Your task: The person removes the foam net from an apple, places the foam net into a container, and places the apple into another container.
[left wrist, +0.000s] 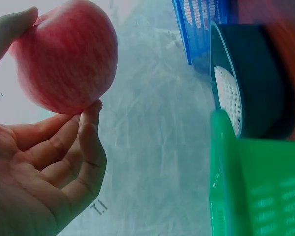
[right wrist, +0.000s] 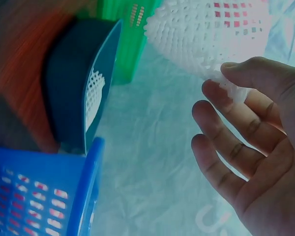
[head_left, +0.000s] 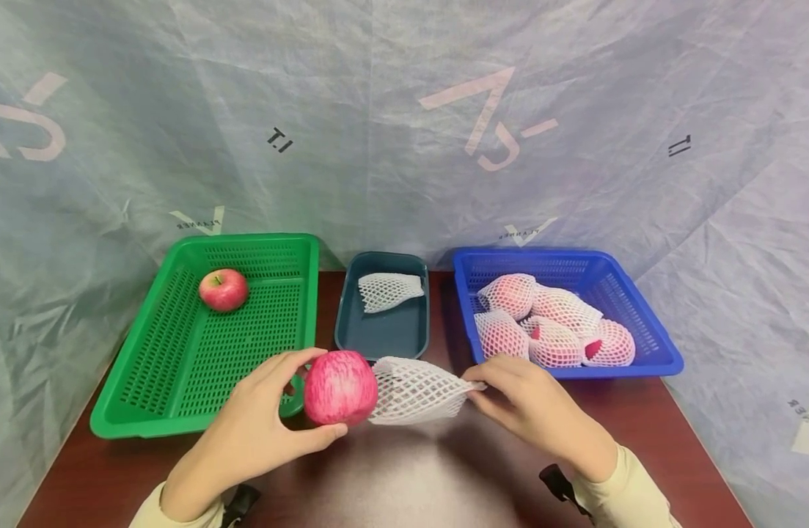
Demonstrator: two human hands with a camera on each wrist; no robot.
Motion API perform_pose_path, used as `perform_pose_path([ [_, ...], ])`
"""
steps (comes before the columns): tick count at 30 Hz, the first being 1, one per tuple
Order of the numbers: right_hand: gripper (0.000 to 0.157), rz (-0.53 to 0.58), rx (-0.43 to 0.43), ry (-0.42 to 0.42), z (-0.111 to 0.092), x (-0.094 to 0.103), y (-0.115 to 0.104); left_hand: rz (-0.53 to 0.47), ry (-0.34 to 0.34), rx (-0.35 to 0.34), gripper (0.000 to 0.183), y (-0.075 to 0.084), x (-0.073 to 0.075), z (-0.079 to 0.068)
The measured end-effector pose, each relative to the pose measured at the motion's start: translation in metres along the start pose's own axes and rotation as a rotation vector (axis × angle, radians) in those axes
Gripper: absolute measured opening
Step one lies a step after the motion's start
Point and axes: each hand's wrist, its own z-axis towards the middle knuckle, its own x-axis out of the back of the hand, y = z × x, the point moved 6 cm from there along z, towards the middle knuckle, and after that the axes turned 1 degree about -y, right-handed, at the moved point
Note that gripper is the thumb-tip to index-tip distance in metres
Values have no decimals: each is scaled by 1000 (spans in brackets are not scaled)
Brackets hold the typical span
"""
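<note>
Holding a red apple (head_left: 340, 389) in the left grip (head_left: 262, 418), pinched between the thumb on its near side and the fingers on its far side. Pinching the narrow end of a white foam net (head_left: 417, 394) in the right grip (head_left: 536, 407), between thumb and index finger, with the other fingers curved loosely below in the right wrist view. Stretching the net leftward from the right grip, wide end at the apple's right side; cannot tell whether touching it. Holding both above the counter (head_left: 404, 477).

Beyond and left of the left grip, can see a green basket (head_left: 259, 334), with one bare apple (head_left: 224, 290) lying towards its far left corner. Beyond the gap between the two grips, can see a dark tray (head_left: 381, 334), with a second net (head_left: 389, 291) lying flat in its far half. Just beyond the right grip and reaching out to its right, can see a blue basket (head_left: 576, 372), holding several wrapped apples (head_left: 556, 343) in white netting. Behind everything, farthest from either grip, can see grey fabric (head_left: 351, 147) printed with lettering.
</note>
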Motion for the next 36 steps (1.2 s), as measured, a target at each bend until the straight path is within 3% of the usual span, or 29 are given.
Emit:
perform_pose_path([
  [5,11,-47,0,-23,13,4,11,19,13,7,80,-5,6,-4],
  [9,16,-98,-23,-82,43,5,30,36,15,29,81,-7,7,-6],
  [12,14,-118,-78,-173,71,-1,48,38,0,65,82,-10,6,-9],
  [17,10,-149,-187,-368,103,-36,85,41,-14,96,84,-13,4,-13],
  [22,3,-114,-285,-552,109,-78,120,49,-9,99,82,-14,6,-16],
  [26,6,-121,-338,-650,116,-89,130,42,-11,121,82,-17,7,-19],
  [31,18,-131,-362,-634,117,-85,129,49,3,125,82,-20,9,-23],
  [36,15,-109,-309,-460,105,-54,101,54,8,123,82,-22,11,-26],
])
